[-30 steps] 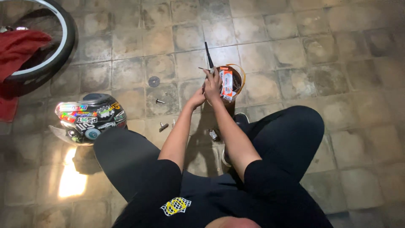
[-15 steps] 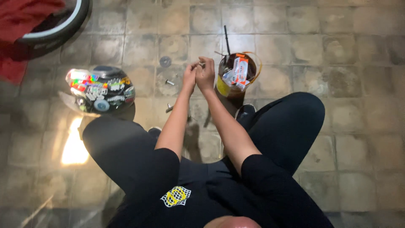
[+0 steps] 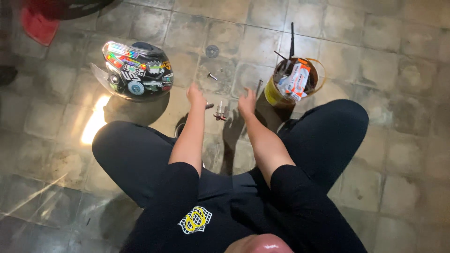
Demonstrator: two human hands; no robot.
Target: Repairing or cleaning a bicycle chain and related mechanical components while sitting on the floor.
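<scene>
I sit on a tiled floor with my knees spread. My left hand (image 3: 196,95) hovers low over the tiles with its fingers curled, and a small dark part (image 3: 209,106) shows right beside it; whether it holds that part is unclear. My right hand (image 3: 247,102) is a little apart to the right, fingers loosely spread, holding nothing. Between the two hands small metal pieces (image 3: 220,112) lie on the floor. A thin rod or bolt (image 3: 258,86) lies just beyond my right hand.
A black helmet (image 3: 137,70) covered in colourful stickers rests at the left. A yellow bucket (image 3: 273,93) with tools and a red-and-white packet stands at the right. A bolt (image 3: 212,76) and a round washer (image 3: 212,50) lie farther out. Red cloth (image 3: 38,26) is at the top left.
My hands were pressed together in front of the bucket; now they have parted and dropped towards the floor. The view has shifted, and the helmet appears nearer the middle.
</scene>
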